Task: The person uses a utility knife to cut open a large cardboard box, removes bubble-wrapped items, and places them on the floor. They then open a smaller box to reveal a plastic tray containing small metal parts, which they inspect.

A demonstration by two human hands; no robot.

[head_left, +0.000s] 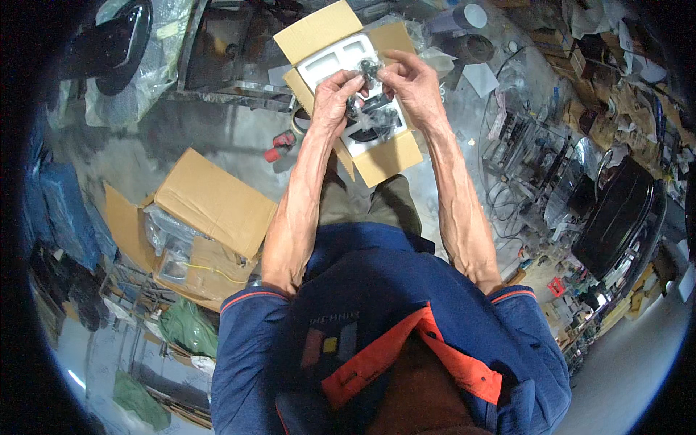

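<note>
- Head view, looking down: a person's two bare hands meet over an open cardboard box [313, 34], at the far middle of the scene.
- The left hand [335, 96] pinches a small dark part in clear plastic [369, 69] between thumb and fingers; the right hand [412, 81] has its fingers bent around the other side of it, also gripping. The exact fingertip contact is partly hidden.
- The small part is above the box, off the white foam tray [310, 72] that fills it. Nearer in the tray lie dark pieces in clear wrap [378, 120], just below the hands.
- The box's flaps stand spread; what it rests on cannot be told. Left of it sit a tape roll [299, 122] and a red object [272, 154], on the grey floor [246, 134].
- Near left, a second cardboard box [217, 203] is open, with clear plastic inside. Far to the right is a large black casing [616, 214], amid clutter.
- Risks, as a judgement: the slick plastic could slide from the fingertip pinch, dropping the part among the wrapped pieces; tugging hard could tear the plastic and spill the part; a forearm brushing a flap could nudge the box.
</note>
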